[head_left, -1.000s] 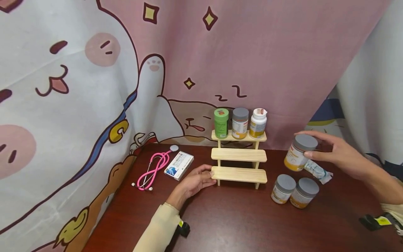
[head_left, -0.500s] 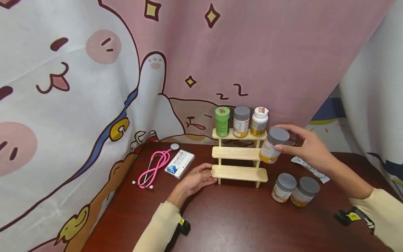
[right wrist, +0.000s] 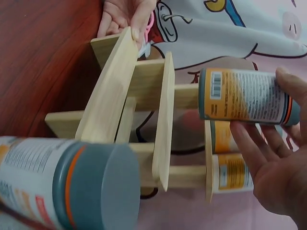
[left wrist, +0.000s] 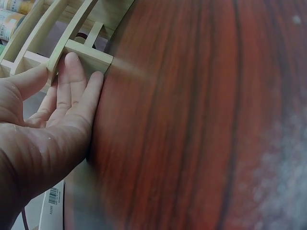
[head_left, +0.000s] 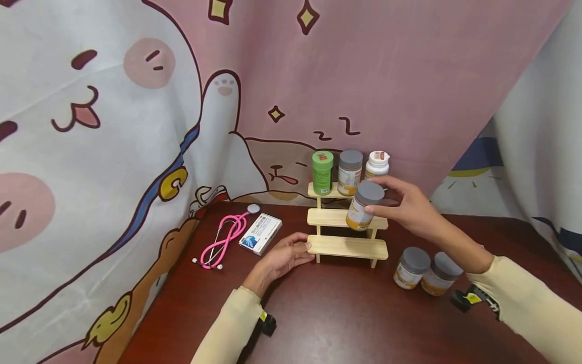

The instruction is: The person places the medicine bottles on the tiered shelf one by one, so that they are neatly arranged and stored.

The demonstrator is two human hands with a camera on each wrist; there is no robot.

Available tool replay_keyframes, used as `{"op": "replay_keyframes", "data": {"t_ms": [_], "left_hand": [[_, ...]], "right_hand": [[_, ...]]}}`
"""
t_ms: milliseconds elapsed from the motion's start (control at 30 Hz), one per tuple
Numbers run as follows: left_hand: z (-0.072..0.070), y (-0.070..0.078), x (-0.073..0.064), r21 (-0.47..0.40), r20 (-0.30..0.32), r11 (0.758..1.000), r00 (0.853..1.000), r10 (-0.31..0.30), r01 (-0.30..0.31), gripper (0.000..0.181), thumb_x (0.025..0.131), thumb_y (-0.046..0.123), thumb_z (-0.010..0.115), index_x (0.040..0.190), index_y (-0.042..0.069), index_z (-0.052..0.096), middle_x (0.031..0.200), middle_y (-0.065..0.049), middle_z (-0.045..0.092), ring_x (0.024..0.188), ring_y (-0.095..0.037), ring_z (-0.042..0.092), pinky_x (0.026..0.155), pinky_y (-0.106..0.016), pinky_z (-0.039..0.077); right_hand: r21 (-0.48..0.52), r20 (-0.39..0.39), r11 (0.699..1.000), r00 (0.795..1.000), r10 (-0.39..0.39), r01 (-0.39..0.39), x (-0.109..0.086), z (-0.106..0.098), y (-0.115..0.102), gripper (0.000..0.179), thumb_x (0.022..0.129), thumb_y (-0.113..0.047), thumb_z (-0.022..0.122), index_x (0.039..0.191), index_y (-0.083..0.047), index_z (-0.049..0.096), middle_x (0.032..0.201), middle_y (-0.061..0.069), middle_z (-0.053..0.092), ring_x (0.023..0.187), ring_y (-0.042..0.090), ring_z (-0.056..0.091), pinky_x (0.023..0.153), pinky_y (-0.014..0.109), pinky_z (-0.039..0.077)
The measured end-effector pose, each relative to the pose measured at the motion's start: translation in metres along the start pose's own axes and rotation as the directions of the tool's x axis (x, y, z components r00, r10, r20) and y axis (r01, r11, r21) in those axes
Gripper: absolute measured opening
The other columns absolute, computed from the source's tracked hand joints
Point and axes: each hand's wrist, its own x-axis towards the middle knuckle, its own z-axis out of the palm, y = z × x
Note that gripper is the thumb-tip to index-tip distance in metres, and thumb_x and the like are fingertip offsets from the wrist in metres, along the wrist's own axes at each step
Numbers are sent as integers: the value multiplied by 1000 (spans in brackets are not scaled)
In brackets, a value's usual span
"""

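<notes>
In the head view, my left hand grips the left end of the lowest tier of a three-tier wooden display stand. Its thumb lies on the board in the left wrist view, fingers below. With thumb and fingers, my right hand holds an upright grey-lidded jar over the middle tier. The right wrist view shows a gap between that jar's base and the middle board. On the top tier stand a green bottle, another grey-lidded jar and a white-capped bottle, partly hidden by my right hand.
Two more grey-lidded jars stand on the dark red table, right of the stand, one partly behind my right forearm. Left of the stand lie a white medicine box and a pink stethoscope. A cartoon-print cloth hangs behind.
My right hand has carried the grey-lidded jar leftward from the table's right side to over the middle tier. My left hand keeps its grip on the stand.
</notes>
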Motion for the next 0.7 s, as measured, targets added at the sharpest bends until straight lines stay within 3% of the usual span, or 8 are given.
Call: {"op": "replay_keyframes", "data": {"t_ms": [200, 300, 500, 700], "left_hand": [[0, 0, 0, 1, 7, 1000, 1000, 1, -1, 26, 106, 4, 55, 132, 6, 53, 105, -2, 69, 94, -16, 73, 105, -39, 61], [0, 0, 0, -3, 10, 1000, 1000, -1, 1, 26, 106, 5, 56, 132, 6, 53, 105, -3, 69, 94, -16, 73, 103, -37, 61], [-1, -2, -1, 4, 14, 1000, 1000, -11, 10, 27, 107, 7, 56, 133, 6, 52, 105, -2, 69, 94, -15, 73, 100, -34, 62], [-1, -2, 0, 9, 16, 1000, 1000, 1, -1, 29, 107, 8, 57, 135, 5, 53, 105, -2, 70, 93, -14, 73, 101, -35, 62]], "right_hand": [[-32, -52, 999, 998, 18, -19, 9, 16, -4, 56, 91, -13, 84, 142, -6, 60, 126, 5, 70, 106, 2, 72, 87, 19, 62], [-65, -62, 996, 997, 50, -54, 12, 24, -7, 59, 91, -17, 85, 143, -8, 60, 132, 13, 69, 109, 10, 72, 86, 18, 60], [-155, -56, 985, 996, 74, -82, 14, 41, -7, 59, 89, -26, 87, 141, -15, 62, 128, 12, 72, 110, 31, 73, 84, 26, 60], [-207, -109, 977, 993, 34, -56, 18, 59, -7, 64, 88, -29, 89, 143, -14, 61, 130, 10, 64, 105, 31, 72, 84, 31, 59]]}}
